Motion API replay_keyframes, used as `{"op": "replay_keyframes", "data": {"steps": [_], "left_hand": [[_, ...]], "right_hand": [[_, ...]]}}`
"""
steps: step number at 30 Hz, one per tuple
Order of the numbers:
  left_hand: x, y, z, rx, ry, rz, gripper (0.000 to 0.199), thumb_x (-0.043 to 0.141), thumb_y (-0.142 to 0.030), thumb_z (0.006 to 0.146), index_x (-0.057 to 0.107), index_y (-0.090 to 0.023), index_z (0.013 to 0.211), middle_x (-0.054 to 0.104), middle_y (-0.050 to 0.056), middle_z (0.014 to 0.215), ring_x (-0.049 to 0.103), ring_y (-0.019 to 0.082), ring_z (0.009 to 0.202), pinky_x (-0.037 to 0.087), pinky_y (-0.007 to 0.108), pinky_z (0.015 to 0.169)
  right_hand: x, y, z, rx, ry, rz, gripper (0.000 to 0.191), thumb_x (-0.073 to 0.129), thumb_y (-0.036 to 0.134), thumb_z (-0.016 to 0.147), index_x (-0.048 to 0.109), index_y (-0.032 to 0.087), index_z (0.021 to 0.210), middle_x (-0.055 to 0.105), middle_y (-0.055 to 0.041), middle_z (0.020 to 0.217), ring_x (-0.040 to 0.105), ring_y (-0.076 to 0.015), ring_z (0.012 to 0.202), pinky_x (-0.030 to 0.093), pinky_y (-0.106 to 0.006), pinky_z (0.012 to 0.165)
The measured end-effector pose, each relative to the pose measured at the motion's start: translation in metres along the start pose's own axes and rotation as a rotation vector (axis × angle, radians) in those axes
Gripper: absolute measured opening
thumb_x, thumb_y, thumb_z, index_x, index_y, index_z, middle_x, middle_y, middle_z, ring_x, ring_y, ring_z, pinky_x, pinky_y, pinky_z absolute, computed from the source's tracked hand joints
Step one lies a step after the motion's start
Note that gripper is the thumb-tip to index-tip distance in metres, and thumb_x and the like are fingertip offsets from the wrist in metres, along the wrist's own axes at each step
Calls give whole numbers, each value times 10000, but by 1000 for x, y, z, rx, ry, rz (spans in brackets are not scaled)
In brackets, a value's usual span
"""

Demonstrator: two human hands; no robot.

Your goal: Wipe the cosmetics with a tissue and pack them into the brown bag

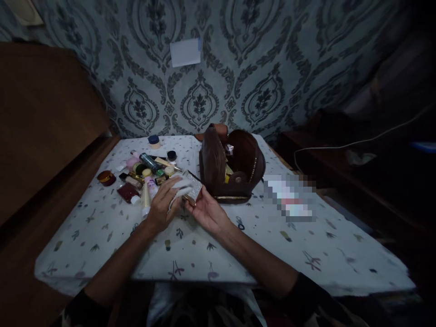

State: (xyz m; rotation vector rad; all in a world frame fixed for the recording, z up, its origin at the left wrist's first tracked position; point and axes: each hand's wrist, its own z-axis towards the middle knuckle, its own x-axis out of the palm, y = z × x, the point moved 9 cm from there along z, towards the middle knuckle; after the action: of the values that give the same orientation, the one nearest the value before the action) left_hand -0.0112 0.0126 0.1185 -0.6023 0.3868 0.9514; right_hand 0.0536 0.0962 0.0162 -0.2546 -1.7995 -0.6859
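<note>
In front of the bag, my right hand is closed around a small glittery silver, box-shaped item with gold-coloured edges. A crumpled white tissue or wipe is gripped in my left hand, touching the left side of the glittery item. Just beyond my left hand lies a pile of cosmetics, among them a cream-coloured tube, a dark red bottle and a teal glittery cylinder. To the right stands a brown handbag, gaping open with some items inside.
A patterned white cloth covers the table. At the back left is a jar with a blue lid; a round amber container sits at the left. A blurred-out item lies right of the bag. Wooden furniture borders the left side.
</note>
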Motion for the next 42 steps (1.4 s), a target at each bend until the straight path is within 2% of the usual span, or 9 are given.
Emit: {"op": "replay_keyframes", "data": {"steps": [3, 9, 15, 19, 22, 28, 31, 36, 42], "left_hand": [[11, 25, -8, -213, 41, -75, 502, 588, -341, 931, 490, -141, 1381, 553, 190, 1403, 500, 317, 1339, 426, 499, 1117], [35, 44, -22, -455, 125, -456, 451, 597, -482, 904, 597, -139, 1197, 726, 124, 1054, 696, 268, 985, 574, 432, 907], [29, 34, -17, -412, 125, -350, 286, 543, -406, 947, 641, -151, 1031, 723, 87, 967, 682, 223, 914, 562, 378, 870], [25, 36, -19, -378, 41, -256, 297, 565, -353, 943, 629, -137, 1137, 723, 113, 1070, 689, 231, 973, 559, 387, 902], [24, 30, -20, -256, 18, -113, 302, 550, -317, 953, 624, -141, 1188, 714, 132, 1115, 682, 249, 1042, 558, 405, 940], [35, -6, -14, 24, 158, -4, 623, 477, -199, 982, 220, -180, 1549, 443, 202, 1512, 402, 272, 1433, 427, 497, 1133], [37, -14, -8, 45, 234, -33, 658, 497, -234, 977, 195, -220, 1562, 362, 195, 1565, 325, 287, 1474, 385, 507, 1163], [39, 3, -13, -25, 256, 11, 781, 580, -436, 923, 199, -181, 1556, 318, 228, 1572, 281, 350, 1483, 346, 540, 1175], [44, 45, -30, -226, 257, 106, 750, 639, -594, 828, 454, -129, 1387, 557, 224, 1337, 543, 389, 1278, 501, 520, 1028]], "right_hand": [[-3, -4, 0, 21, -12, -26, 164, 573, 325, 970, 669, 197, 1006, 770, -9, 926, 699, -112, 745, 589, -221, 665], [-5, -6, -1, -49, 18, -262, 238, 636, 398, 922, 683, 178, 1000, 769, -44, 879, 700, -136, 706, 593, -234, 612], [-4, 7, -6, -186, -14, -394, 261, 763, 362, 818, 635, 203, 980, 754, -16, 879, 695, -120, 686, 583, -212, 588], [-1, 10, -9, -198, -26, -326, 419, 817, 371, 754, 552, 256, 1057, 760, -7, 951, 736, -164, 818, 607, -301, 726], [5, 8, -9, -156, 5, -265, 395, 810, 413, 755, 583, 231, 1022, 760, -21, 963, 733, -170, 856, 592, -293, 752], [9, 8, -10, -108, 8, -173, 257, 734, 407, 839, 670, 221, 1004, 755, 15, 928, 697, -134, 785, 576, -250, 721], [12, 4, -11, -61, 35, -177, 221, 675, 397, 888, 678, 234, 1037, 757, 14, 954, 698, -155, 848, 580, -266, 723], [11, -11, -15, 62, 51, -205, 192, 651, 367, 910, 697, 198, 990, 761, -3, 891, 703, -144, 789, 566, -234, 683], [23, -7, -18, 76, 126, -223, 340, 510, 466, 979, 688, 181, 1021, 767, -32, 889, 715, -167, 811, 594, -297, 744]]}}
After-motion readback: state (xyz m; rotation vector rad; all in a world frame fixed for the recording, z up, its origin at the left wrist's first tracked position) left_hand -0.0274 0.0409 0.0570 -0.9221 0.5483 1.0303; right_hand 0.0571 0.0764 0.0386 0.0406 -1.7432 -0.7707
